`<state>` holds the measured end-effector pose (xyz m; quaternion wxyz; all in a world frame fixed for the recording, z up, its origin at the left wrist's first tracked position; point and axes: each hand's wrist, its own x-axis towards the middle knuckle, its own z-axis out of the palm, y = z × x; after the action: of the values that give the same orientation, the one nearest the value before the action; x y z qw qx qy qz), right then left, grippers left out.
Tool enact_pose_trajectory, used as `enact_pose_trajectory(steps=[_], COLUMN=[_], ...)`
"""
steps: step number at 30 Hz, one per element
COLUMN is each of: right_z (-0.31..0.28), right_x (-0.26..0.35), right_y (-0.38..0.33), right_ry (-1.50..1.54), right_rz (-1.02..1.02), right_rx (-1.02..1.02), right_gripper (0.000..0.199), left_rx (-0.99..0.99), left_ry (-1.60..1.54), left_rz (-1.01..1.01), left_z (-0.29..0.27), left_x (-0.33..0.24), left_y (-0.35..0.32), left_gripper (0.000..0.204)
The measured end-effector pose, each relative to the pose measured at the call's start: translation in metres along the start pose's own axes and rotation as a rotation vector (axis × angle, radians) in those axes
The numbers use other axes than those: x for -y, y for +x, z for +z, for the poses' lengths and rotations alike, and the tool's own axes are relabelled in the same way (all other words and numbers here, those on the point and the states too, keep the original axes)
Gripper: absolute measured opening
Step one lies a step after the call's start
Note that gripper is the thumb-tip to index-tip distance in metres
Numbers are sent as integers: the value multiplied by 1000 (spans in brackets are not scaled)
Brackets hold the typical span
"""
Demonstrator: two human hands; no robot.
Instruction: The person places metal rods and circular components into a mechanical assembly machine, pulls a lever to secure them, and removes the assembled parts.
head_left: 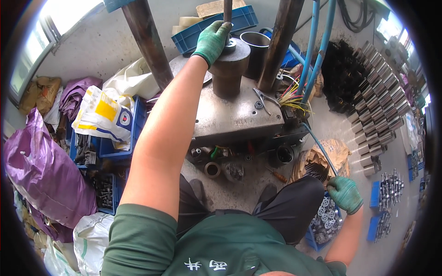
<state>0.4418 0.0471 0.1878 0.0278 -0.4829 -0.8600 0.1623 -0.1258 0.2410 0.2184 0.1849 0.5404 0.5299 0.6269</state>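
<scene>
My left hand (pixel 213 42), in a green knit glove, is closed at a vertical metal rod (pixel 227 11) of a press, its fingertips curled against it. Below the fingers, a small metal ring part (pixel 229 44) sits on top of a thick steel pedestal (pixel 228 76). The fingers hide part of the rod. On my right, my other gloved hand, my right hand (pixel 345 195), grips the lower end of a long thin lever (pixel 321 149) that slopes up to the press table (pixel 225 120). Pliers (pixel 265 98) and a small ring (pixel 258 105) lie on that table.
Steel columns (pixel 148 43) flank the pedestal. A dark metal cup (pixel 254 53) and blue bin (pixel 216 30) stand behind. Colored wires (pixel 294 99) hang at right, near stacked metal cylinders (pixel 380 94). A blue crate of metal wheels (pixel 326 218) sits beside my right knee; purple sacks (pixel 46 170) lie left.
</scene>
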Motion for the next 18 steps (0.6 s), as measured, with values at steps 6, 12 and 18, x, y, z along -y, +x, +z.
enact_pose_trajectory(steps=[6, 12, 18], right_z=[-4, -19, -31], right_x=[6, 1, 4], right_y=[4, 10, 18], right_ry=[-25, 6, 164], right_rz=[38, 30, 60], right_rx=[36, -42, -142], right_gripper=[20, 25, 29], left_rx=[-13, 5, -13], left_ry=[29, 81, 62], left_rz=[2, -18, -7], left_z=[-1, -2, -2], left_x=[-3, -2, -1], left_y=[-3, -1, -2], left_gripper=[36, 35, 34])
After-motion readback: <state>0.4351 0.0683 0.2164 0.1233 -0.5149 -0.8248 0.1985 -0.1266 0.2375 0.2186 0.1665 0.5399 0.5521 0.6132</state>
